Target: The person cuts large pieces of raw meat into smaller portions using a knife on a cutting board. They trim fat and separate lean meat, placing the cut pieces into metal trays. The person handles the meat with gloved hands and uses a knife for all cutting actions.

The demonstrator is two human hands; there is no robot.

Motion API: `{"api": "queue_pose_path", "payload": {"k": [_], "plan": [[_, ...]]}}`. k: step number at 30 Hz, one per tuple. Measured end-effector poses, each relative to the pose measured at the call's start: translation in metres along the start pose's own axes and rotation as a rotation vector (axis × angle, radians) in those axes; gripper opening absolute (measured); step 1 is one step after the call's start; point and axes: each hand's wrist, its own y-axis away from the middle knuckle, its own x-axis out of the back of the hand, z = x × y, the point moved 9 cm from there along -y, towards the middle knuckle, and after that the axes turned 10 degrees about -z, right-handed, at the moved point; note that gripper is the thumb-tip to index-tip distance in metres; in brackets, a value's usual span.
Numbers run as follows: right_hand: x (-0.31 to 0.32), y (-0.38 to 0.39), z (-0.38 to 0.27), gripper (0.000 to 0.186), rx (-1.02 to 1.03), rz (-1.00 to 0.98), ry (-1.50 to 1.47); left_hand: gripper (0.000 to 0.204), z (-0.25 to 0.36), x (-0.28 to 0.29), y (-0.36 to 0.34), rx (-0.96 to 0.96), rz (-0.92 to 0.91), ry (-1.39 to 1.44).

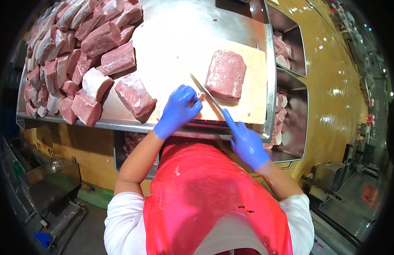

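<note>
In my right hand is a knife with a blue handle, its blade slanting up and to the left over the pale cutting board. My left hand, in a blue glove like the right, is closed just left of the blade. A small pinkish scrap of meat shows at its fingertips. Beyond the blade, on the right part of the board, lies a trimmed block of pink meat. Another block of meat with a whitish side rests left of my left hand.
A large pile of meat pieces covers the left of the metal table. Metal tubs holding meat stand along its right side, and another tub sits under the front edge. The floor is yellowish and shiny.
</note>
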Motion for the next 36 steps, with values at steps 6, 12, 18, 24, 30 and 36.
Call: {"api": "queue_pose_path", "payload": {"k": [6,12,18,24,30,36], "plan": [[0.034,-0.036,0.034,0.062,-0.049,0.201,-0.490,0.018,0.039,0.131,0.112,0.219,0.565,0.141],[0.070,-0.069,0.120,0.022,-0.001,0.239,-1.036,0.025,-0.135,0.081,0.347,1.022,0.209,-0.005],[0.025,-0.102,0.151,0.018,0.028,0.447,-1.417,0.035,-0.016,0.067,0.107,0.424,0.252,0.057],[-0.003,-0.103,0.069,0.012,0.060,0.591,-1.454,0.043,-0.045,-0.047,-0.079,0.253,-0.054,0.392],[-0.023,-0.026,0.097,0.015,-0.071,0.291,-1.103,0.032,-0.065,-0.025,-0.077,0.327,0.029,0.813],[0.008,-0.003,0.106,0.015,0.006,0.211,-0.517,0.027,-0.065,0.044,0.068,0.482,0.311,0.872]]}}
